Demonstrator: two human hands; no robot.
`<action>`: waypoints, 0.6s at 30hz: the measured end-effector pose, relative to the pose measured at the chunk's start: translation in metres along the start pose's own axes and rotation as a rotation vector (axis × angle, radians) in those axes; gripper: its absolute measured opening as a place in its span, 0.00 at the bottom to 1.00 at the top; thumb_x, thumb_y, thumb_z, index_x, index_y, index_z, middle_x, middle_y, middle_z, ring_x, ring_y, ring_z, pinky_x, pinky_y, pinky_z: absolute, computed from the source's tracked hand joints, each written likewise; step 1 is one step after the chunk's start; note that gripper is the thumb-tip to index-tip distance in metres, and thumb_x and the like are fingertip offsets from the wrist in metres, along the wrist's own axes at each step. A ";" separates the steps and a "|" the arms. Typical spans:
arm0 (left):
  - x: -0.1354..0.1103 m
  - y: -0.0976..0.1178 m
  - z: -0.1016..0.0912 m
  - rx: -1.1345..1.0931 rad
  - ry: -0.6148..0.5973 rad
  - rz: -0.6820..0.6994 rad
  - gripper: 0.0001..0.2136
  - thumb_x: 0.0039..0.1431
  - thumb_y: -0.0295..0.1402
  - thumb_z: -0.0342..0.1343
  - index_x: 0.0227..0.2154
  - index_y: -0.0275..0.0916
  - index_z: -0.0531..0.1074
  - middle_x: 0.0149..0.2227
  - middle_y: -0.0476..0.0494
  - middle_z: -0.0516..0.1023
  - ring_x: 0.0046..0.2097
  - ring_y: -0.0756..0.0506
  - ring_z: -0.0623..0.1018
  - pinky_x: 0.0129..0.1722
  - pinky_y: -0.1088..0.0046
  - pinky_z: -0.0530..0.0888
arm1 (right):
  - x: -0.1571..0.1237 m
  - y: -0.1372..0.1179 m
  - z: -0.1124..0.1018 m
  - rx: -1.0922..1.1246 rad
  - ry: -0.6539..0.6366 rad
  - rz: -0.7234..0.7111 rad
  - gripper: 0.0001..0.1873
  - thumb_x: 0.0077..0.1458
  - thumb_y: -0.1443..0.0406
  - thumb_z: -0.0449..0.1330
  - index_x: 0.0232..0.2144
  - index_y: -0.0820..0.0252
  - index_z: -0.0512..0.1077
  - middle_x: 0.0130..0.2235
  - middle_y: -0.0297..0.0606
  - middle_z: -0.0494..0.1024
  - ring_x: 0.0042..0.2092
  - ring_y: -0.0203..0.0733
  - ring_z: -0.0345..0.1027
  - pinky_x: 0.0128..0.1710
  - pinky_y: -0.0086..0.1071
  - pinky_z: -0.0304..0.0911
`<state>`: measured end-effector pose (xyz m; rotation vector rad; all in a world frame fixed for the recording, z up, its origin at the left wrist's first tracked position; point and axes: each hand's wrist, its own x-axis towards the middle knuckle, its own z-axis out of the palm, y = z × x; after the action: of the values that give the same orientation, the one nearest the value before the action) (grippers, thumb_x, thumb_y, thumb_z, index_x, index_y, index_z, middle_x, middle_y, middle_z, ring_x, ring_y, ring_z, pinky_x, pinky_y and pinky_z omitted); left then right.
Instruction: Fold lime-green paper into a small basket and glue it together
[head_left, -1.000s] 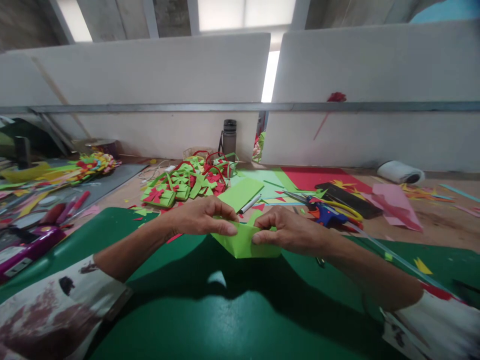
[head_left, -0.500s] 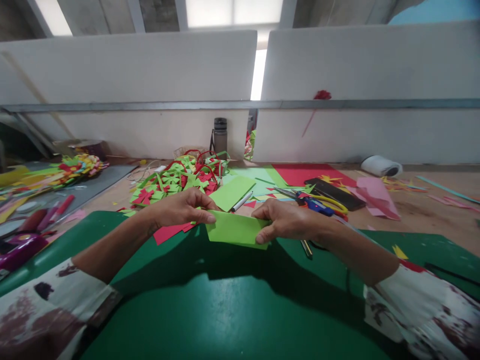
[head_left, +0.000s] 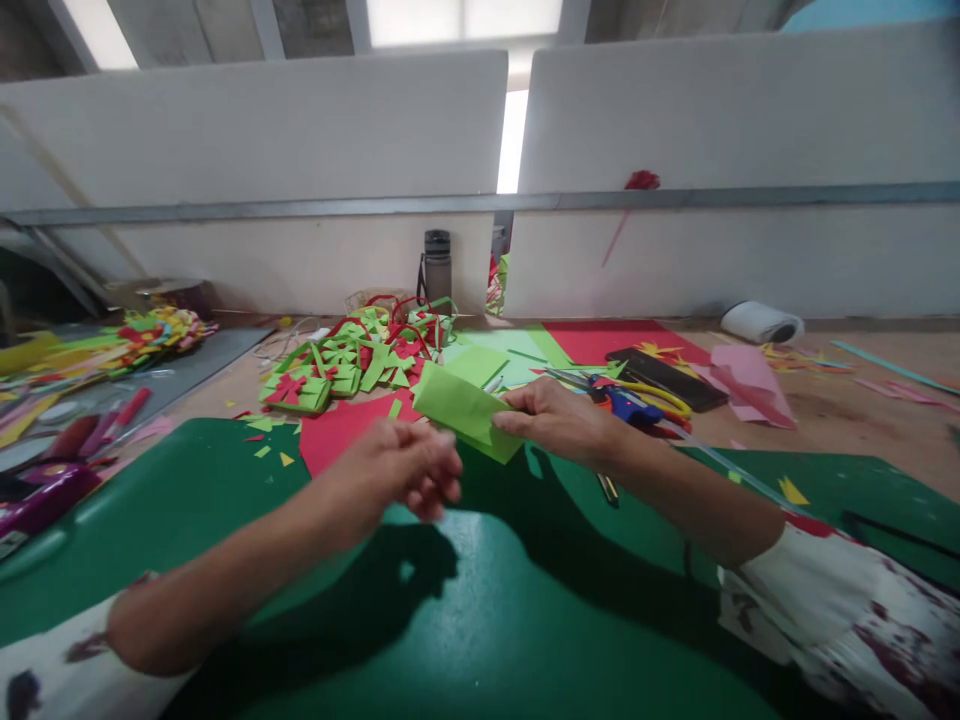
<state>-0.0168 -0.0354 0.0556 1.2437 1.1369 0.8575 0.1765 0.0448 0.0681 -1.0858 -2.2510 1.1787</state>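
Green folded paper (head_left: 457,403) is up over the far part of the green mat (head_left: 487,620), slanted, left end higher. Left hand (head_left: 405,465) hangs nearer, just beside the paper's lower left; fingers curled and motion-blurred, can't tell if thumb and fingertips meet. Right hand (head_left: 562,420) pinches the paper's right end, thumb against fingers. Red sheet (head_left: 337,430) lies past the left hand, overlapping the mat's far edge. Beyond that: heap of green and red paper pieces (head_left: 352,365) on the left; blue tool (head_left: 630,405) and yellow-handled scissors (head_left: 675,402) right of center, by the right hand; pink paper (head_left: 754,385) farther right. At the back: white roll (head_left: 759,322) on the right, dark bottle (head_left: 438,275) near center, white panels (head_left: 300,130) behind.
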 end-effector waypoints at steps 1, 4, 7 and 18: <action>0.000 -0.010 0.007 -0.148 -0.095 -0.104 0.13 0.52 0.41 0.57 0.32 0.34 0.69 0.29 0.41 0.77 0.27 0.47 0.76 0.27 0.72 0.70 | 0.000 -0.001 0.002 0.005 0.012 -0.002 0.12 0.44 0.63 0.55 0.14 0.60 0.60 0.16 0.23 0.51 0.19 0.28 0.40 0.19 0.27 0.37; 0.006 -0.030 0.020 -0.395 -0.196 -0.202 0.16 0.49 0.36 0.61 0.37 0.33 0.68 0.38 0.35 0.77 0.34 0.43 0.79 0.33 0.69 0.72 | 0.000 -0.001 0.010 0.035 0.008 0.004 0.10 0.44 0.62 0.54 0.16 0.61 0.62 0.17 0.24 0.53 0.20 0.28 0.42 0.19 0.27 0.38; 0.014 -0.037 0.025 -0.458 -0.190 -0.212 0.13 0.49 0.34 0.61 0.36 0.30 0.69 0.39 0.32 0.76 0.36 0.42 0.79 0.33 0.70 0.73 | 0.000 0.003 0.016 0.064 -0.008 0.021 0.09 0.44 0.62 0.54 0.19 0.62 0.66 0.18 0.26 0.58 0.21 0.29 0.45 0.19 0.27 0.42; 0.017 -0.042 0.032 -0.602 -0.114 -0.202 0.09 0.53 0.24 0.55 0.38 0.26 0.73 0.45 0.29 0.73 0.43 0.43 0.76 0.34 0.75 0.74 | 0.006 0.014 0.022 0.003 0.001 0.008 0.06 0.44 0.66 0.55 0.19 0.62 0.66 0.19 0.27 0.61 0.22 0.30 0.51 0.21 0.26 0.46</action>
<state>0.0145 -0.0348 0.0096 0.6589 0.8083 0.8760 0.1654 0.0428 0.0439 -1.0951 -2.2454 1.1845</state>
